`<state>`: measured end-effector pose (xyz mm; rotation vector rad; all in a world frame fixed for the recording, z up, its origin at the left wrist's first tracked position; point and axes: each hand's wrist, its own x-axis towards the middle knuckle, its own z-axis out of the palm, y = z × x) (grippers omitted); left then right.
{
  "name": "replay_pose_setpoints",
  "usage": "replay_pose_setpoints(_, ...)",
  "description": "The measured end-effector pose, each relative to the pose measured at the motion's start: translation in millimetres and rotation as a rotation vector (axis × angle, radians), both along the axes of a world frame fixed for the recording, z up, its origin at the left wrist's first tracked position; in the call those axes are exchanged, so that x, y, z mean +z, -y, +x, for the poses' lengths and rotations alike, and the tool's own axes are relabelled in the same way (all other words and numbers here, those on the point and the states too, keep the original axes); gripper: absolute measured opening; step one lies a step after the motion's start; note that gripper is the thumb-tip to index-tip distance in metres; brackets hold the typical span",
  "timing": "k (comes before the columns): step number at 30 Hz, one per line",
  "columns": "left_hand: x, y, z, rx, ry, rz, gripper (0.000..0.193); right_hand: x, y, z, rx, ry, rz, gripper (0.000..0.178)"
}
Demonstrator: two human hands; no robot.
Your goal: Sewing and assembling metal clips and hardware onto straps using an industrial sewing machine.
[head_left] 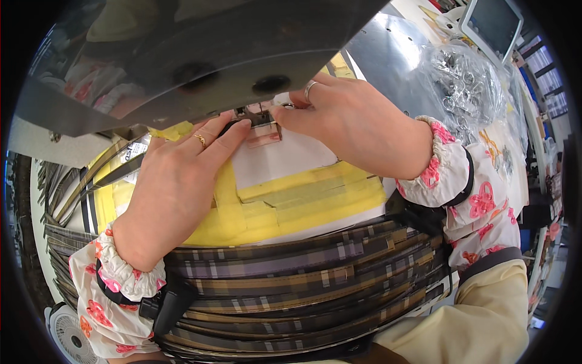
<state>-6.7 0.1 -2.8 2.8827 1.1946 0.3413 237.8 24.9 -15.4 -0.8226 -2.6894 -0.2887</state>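
My left hand (182, 176) lies left of a sewing machine's presser foot (257, 112). Its thumb and fingertips close on a narrow dark strap (118, 173), which trails out to the left. On the other side of the foot, my right hand (357, 121) has thumb and forefinger bent close together. What sits between them is small and partly hidden, perhaps metal. The dark machine head (182, 54) hangs over both hands and hides some fingertips. Under them the white work surface is patched with yellow tape (303, 200).
Many plaid straps (291, 273) lie in rows along the near edge, their ends bunched at the left. Beyond my right hand are a clear plastic bag of metal clasps (467, 85) and a tablet screen (494, 27). A small white fan (70, 333) stands at lower left.
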Motion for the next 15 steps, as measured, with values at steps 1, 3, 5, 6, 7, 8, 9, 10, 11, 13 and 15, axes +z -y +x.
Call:
replay_pose_setpoints(1, -0.2, 0.0, -0.3, 0.005, -0.006, -0.006, 0.042, -0.4, -0.2, -0.3, 0.0, 0.0, -0.001, 0.018)
replay_pose_setpoints(3, -0.9, -1.7, -0.7, 0.022, 0.003, -0.021, 0.04, -1.7, -0.9, -1.1, -0.021, -0.028, -0.004, 0.019)
replay_pose_setpoints(5, -1.8, -2.7, -0.8, 0.038, 0.005, -0.045, 0.038, -2.4, -1.4, 0.7, -0.021, -0.017, -0.016, 0.02)
replay_pose_setpoints(6, -1.8, -2.8, -1.2, 0.025, 0.003, -0.027, 0.037, -2.8, -2.2, 1.4, -0.018, 0.0, -0.037, 0.021)
replay_pose_setpoints(7, -1.8, -3.1, -1.2, 0.012, 0.001, -0.01, 0.036, -3.3, -2.9, 2.0, -0.02, 0.001, -0.043, 0.021)
replay_pose_setpoints(8, -2.0, -2.9, -1.0, 0.012, 0.002, -0.015, 0.036, -4.1, -3.7, 1.7, -0.016, 0.004, -0.039, 0.032)
replay_pose_setpoints(9, -1.7, -3.0, -0.9, 0.011, 0.002, -0.009, 0.036, -4.6, -4.3, 1.7, -0.024, 0.029, -0.042, 0.043)
replay_pose_setpoints(10, -1.2, -3.2, -0.9, 0.012, -0.005, -0.012, 0.035, -4.8, -4.4, 1.8, -0.012, 0.006, -0.032, 0.043)
replay_pose_setpoints(11, -0.8, -3.1, -0.9, 0.011, 0.001, -0.001, 0.035, -5.0, -4.3, 1.6, -0.009, -0.003, -0.026, 0.044)
replay_pose_setpoints(13, -0.1, -2.8, -0.9, 0.011, 0.023, -0.057, 0.036, -5.0, -3.2, 1.5, -0.006, -0.013, -0.022, 0.045)
replay_pose_setpoints(15, -0.2, -2.5, -0.5, -0.005, 0.016, -0.024, 0.037, -4.6, -1.5, 1.6, -0.005, -0.003, -0.048, 0.045)
